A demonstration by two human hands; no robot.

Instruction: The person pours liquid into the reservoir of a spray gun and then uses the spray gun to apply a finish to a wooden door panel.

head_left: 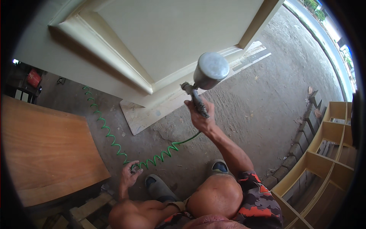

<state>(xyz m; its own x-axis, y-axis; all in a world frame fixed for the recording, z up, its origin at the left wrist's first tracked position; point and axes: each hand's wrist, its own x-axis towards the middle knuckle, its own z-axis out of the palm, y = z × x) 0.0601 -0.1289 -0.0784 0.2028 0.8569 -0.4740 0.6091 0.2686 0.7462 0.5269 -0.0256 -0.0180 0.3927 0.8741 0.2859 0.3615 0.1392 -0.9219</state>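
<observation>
Currently left hand (pixel 129 176) pinches green coiled hose (pixel 114 141) low near the sandals; right hand (pixel 200 116) is wrapped round spray gun (pixel 204 78), aimed at cream panel (pixel 160 42). Risk: hose slack dragging across fresh coating, or snagging and jerking the gun.

No labels, signs or screens show anywhere in the view. The one thing that may be a package is a small red, boxy container (pixel 34 78) standing in the dark clutter at the far left edge, beyond the far corner of the brown wooden board (pixel 49 149); it is too small and blurred to tell its kind.
</observation>
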